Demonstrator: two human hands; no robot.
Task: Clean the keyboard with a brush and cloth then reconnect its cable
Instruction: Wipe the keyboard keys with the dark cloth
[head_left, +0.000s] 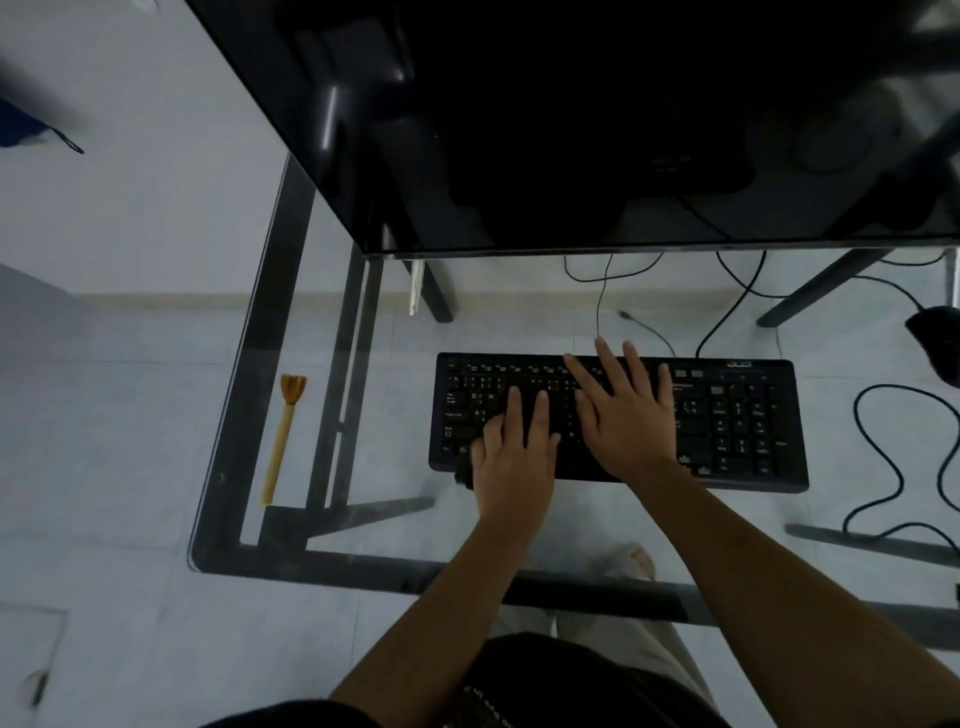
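Our keyboard (618, 423) sits flat on the glass tabletop (363, 525), centre-right, under the front edge of the dark monitor (571, 114).

Left hand (511, 457) presses a dark cloth (464, 478) on the left key block; only a scrap shows at the near edge, so we judge its fingers (540, 415) lie flat on the cloth rather than clenched. Right hand (626, 415) is splayed flat over the middle keys, grasping nothing, just bracing.

Risks:
- Glass is slick, so a hard wipe could skate the keyboard if the brace lifts.
- Cloth could snag a keycap edge.
- Loose cables (883, 457) coil at right near the mouse (937, 338); one plug end (626, 315) lies free behind the keyboard and could get dragged.

Materials: matte black plastic keys, smooth clear glass on a dark metal frame. Wooden brush (283, 436) with tan bristles lies well apart at left.
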